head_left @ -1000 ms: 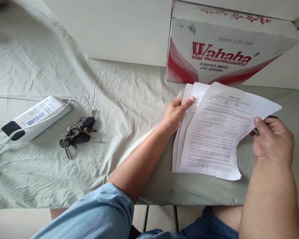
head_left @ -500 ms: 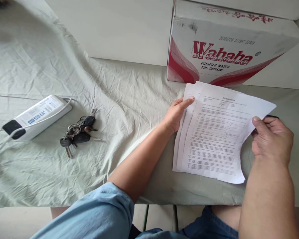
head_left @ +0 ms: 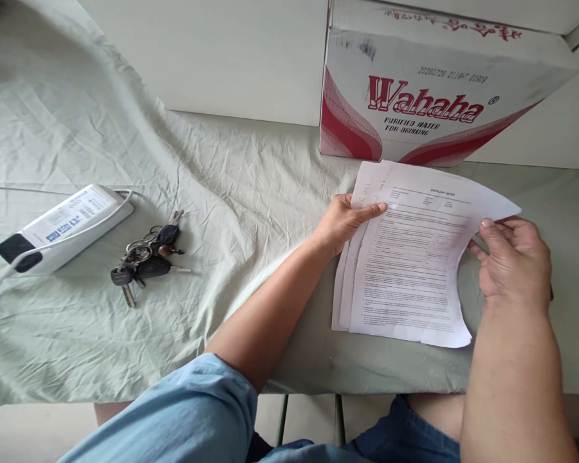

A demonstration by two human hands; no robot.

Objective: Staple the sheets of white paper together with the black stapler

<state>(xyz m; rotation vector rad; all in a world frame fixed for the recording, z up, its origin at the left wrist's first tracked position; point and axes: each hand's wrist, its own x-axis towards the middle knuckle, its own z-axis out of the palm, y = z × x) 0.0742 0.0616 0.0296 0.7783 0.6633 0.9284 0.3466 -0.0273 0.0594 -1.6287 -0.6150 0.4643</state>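
Papers (head_left: pixel 410 263): small fanned stack of printed sheets lying on the cloth-covered counter (head_left: pixel 231 186), just in front of a cardboard box (head_left: pixel 429 96) marked Wahaha. Left hand (head_left: pixel 345 222): grip closed on the stack's left edge, thumb on top. Right hand (head_left: pixel 511 263): grip pinching the right edge of the top sheet, which curls upward there. Well to the left: a bunch of keys (head_left: pixel 142 263), beside it a white power strip (head_left: pixel 60 228) with its cable. Nothing lies between hands and papers.
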